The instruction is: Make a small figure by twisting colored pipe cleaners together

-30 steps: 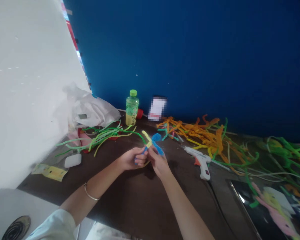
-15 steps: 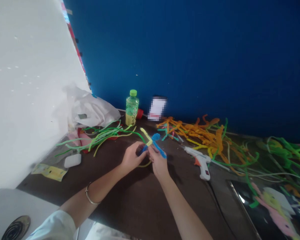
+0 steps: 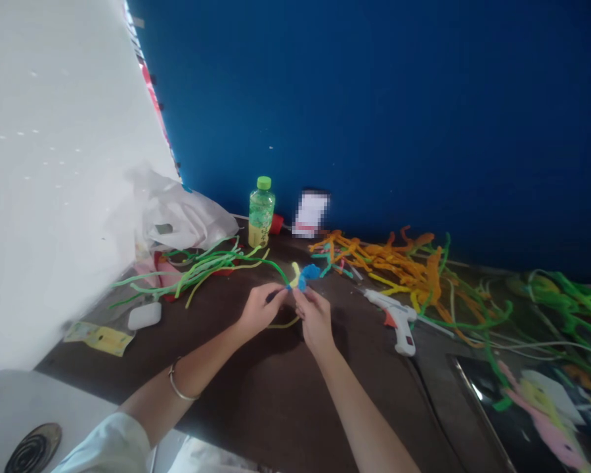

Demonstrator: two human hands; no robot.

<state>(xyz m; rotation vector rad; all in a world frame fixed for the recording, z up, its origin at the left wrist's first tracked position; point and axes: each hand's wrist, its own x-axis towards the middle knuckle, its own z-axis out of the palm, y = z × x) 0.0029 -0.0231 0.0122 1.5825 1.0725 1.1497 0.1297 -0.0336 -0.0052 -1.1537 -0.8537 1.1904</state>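
Observation:
Both hands meet over the dark table, pinching blue and yellow pipe cleaners between them. My left hand is closed, thumb and fingertips pressed together on the blue part. My right hand is also closed, gripping the piece from the other side just below its looped blue end. The blue pipe cleaner sticks out above the fingers, and the yellow pipe cleaner rises beside it. How the two join is partly covered by my fingertips. A green stem from the bunch of green pipe cleaners runs up close to my left fingertips.
Behind the hands stand a drink bottle and a phone. A white hot glue gun lies to the right, before a heap of orange pipe cleaners. A white case and plastic bag are at left.
The blue strand that hung down over my right hand is now drawn up near the fingertips. The yellow piece shows shorter and more upright. Both hands stay nearly in place.

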